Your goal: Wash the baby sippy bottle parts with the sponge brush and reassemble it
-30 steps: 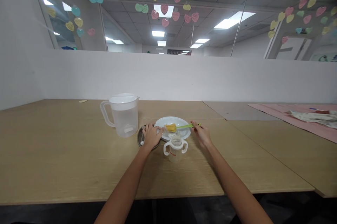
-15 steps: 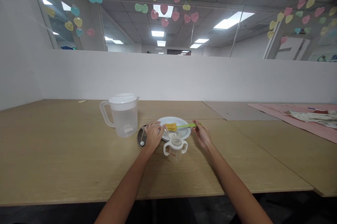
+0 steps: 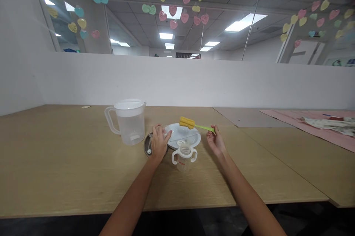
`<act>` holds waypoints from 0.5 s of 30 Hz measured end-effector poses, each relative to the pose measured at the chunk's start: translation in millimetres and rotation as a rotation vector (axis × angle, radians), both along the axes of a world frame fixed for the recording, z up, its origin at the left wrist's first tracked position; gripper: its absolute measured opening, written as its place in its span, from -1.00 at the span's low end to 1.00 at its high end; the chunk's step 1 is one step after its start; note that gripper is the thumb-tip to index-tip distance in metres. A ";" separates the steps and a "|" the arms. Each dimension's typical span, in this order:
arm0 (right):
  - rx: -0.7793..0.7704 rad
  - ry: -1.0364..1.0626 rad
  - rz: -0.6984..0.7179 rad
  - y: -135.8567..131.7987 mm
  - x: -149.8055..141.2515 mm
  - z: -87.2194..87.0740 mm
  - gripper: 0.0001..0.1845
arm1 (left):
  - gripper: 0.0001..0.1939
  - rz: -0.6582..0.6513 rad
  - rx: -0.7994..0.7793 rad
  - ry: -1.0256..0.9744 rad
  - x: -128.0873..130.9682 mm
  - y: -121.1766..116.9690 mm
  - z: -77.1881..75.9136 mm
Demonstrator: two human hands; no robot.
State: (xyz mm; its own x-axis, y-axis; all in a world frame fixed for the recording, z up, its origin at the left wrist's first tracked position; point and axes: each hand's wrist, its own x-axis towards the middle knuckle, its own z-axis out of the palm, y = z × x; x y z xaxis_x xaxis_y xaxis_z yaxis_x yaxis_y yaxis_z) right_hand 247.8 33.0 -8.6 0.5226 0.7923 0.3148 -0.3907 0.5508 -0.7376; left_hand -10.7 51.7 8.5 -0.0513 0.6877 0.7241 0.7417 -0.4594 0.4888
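Note:
A sponge bottle brush with a yellow head (image 3: pixel 187 122) and a green handle is pinched in my right hand (image 3: pixel 215 140). Its head hangs over the far part of the white plate (image 3: pixel 197 140). My left hand (image 3: pixel 159 141) curls at the plate's left edge, above a dark round dish (image 3: pixel 146 146). A see-through piece seems to sit between its thumb and fingers, mostly hidden. In the dish lies a thin straw with a white end (image 3: pixel 149 151). In front of the plate stands an open clear baby bottle (image 3: pixel 184 160) with two white handles. A small white part (image 3: pixel 181 142) rests on the plate.
At the left stands a translucent lidded pitcher (image 3: pixel 130 123). A pink cloth (image 3: pixel 291 122) with fabric and a pen on it covers the far right of the wooden table (image 3: pixel 83 169). A low white wall (image 3: pixel 177 80) with glass above runs behind the table.
The brush head has lifted up and away from beside my left hand, and my right hand has shifted slightly right. My left hand has curled more; the clear piece beside its thumb is now mostly hidden.

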 end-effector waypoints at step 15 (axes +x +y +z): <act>-0.121 0.006 0.194 -5.6 -16.3 2.7 -0.66 | -0.60 -0.223 0.415 0.145 1.9 -1.0 -5.6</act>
